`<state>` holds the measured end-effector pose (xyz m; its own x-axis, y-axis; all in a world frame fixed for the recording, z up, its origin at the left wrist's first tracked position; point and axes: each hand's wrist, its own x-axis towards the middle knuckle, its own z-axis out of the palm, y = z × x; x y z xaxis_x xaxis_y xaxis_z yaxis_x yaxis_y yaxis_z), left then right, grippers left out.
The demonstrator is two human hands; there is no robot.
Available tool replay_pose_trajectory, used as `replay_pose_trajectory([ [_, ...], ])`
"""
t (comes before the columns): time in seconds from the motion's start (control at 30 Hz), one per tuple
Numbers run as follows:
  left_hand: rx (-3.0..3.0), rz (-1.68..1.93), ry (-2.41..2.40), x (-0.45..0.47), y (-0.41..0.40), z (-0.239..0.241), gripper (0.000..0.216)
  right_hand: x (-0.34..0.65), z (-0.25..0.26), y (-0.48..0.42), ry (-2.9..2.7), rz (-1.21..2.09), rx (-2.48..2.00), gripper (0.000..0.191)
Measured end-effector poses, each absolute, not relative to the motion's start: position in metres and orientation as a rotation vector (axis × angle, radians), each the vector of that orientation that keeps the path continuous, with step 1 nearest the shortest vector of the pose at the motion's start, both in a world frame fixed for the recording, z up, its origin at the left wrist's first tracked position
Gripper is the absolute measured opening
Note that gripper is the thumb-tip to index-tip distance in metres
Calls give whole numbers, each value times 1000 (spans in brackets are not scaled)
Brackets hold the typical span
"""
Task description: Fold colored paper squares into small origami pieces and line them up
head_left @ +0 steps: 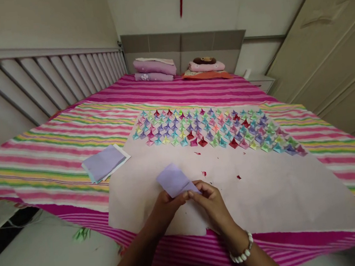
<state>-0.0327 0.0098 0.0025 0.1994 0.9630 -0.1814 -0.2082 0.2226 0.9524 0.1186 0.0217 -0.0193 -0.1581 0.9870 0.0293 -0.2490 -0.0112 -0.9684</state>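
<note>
A small sheet of purple paper (174, 180) is held between both hands above a large white paper sheet (265, 195). My left hand (168, 201) grips its near left edge, thumb on top. My right hand (210, 194), with a white bead bracelet at the wrist, pinches its near right corner. Both thumbs nearly meet at the near edge; the fingers beneath are partly hidden. Beyond the hands, rows of folded paper pieces (195, 126) in many colours cover the far part of the white sheet.
A stack of coloured paper sheets (103, 163) lies on the striped bedspread (48, 162) at left. Small red scraps (238, 177) dot the white sheet. Folded pillows (155, 69) sit by the headboard (163, 46). A bed rail (49, 78) runs along the left; green paper (81, 234) lies on the floor.
</note>
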Motion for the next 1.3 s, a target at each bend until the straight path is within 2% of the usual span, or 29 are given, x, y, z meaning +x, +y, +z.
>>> replay_pose_trajectory([
  [0.13, 950, 1041, 1178, -32, 13, -3, 24, 116, -19, 19, -977, 1482, -961, 26],
  [0.43, 971, 1169, 1204, -30, 19, -2, 29, 113, -29, 11, -967, 1603, -1009, 33],
  [0.83, 1077, 962, 1062, -30, 15, 0, 28, 115, -10, 27, -852, 1730, -847, 24],
  [0.97, 1021, 1072, 1062, -28, 14, -5, 25, 113, -12, 27, -810, 1700, -889, 24],
  [1.1, 1009, 1250, 1020, -27, 13, -6, 33, 113, -13, 26, -785, 1702, -883, 27],
  [1.2, 1178, 1316, 1095, -28, 9, -2, 26, 113, -11, 26, -778, 1682, -882, 27],
  [1.3, 1288, 1299, 1164, -31, 8, -1, 36, 114, -10, 25, -794, 1649, -891, 26],
])
